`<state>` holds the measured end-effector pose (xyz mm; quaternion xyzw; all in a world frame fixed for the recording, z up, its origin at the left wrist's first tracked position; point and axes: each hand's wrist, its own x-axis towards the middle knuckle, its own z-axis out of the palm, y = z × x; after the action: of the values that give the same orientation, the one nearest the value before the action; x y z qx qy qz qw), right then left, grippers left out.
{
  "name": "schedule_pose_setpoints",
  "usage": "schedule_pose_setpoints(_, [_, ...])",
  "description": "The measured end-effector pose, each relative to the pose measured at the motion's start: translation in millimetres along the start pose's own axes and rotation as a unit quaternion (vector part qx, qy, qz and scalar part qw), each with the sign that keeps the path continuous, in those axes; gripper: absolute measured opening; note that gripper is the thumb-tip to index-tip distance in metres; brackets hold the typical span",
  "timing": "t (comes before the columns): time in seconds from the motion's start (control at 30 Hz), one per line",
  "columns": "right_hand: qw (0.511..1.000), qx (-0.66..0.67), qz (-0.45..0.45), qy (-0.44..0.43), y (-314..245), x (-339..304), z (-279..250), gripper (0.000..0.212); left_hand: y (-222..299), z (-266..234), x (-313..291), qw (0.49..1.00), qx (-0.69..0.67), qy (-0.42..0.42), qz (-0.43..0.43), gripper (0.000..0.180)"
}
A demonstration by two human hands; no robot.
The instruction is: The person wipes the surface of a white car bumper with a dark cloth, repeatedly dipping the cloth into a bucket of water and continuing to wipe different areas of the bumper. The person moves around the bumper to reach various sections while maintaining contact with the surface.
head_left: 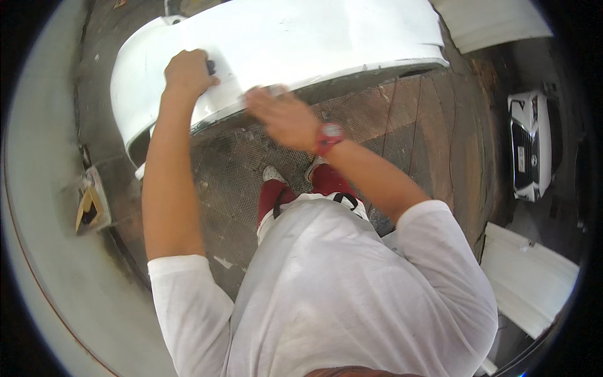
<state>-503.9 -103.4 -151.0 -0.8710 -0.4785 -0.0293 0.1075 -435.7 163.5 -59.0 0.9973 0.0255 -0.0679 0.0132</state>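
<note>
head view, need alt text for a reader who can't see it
A person's left hand holds a small dark object at a large curved white panel, while the blurred right hand, red watch at its wrist, is open by the panel's near edge. A white car shows at far right.

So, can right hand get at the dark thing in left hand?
Probably: the right hand is nearby with nothing visible between, though the left hand seems to cover part of the dark thing.
</note>
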Motion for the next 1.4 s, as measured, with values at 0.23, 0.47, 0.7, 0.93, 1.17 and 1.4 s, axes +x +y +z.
schedule_pose_setpoints(0.23, [0.933, -0.035, 0.296, 0.202, 142.1, -134.5, -16.4, 0.069, 11.5, 4.1, 6.5, 0.999, 0.022, 0.014, 0.044, 0.057])
schedule_pose_setpoints(0.47, [0.953, 0.05, 0.2, 0.224, 27.0, -57.6, 5.8, 0.06, 0.3, 6.1, -17.8, 0.988, -0.131, 0.031, -0.076, 0.044])
schedule_pose_setpoints(0.7, [0.85, -0.066, 0.438, 0.284, 290.8, -218.8, -50.2, 0.052, 50.7, 8.0, -10.0, 0.531, -0.834, 0.061, -0.134, 0.045])
schedule_pose_setpoints(0.93, [0.942, 0.092, 0.209, 0.246, 253.5, -184.4, -63.7, 0.056, 350.2, -11.8, 67.5, 0.736, -0.676, -0.019, 0.007, 0.045])
schedule_pose_setpoints(1.17, [0.863, -0.059, 0.443, 0.235, 437.4, -247.9, -63.5, 0.058, 488.3, -44.1, 108.5, 0.927, -0.366, 0.036, 0.073, 0.047])
schedule_pose_setpoints(1.4, [0.964, 0.196, 0.179, 0.034, 351.0, -142.5, -85.2, 0.055, 529.6, -14.1, 172.3, 0.973, -0.199, 0.073, 0.094, 0.031])
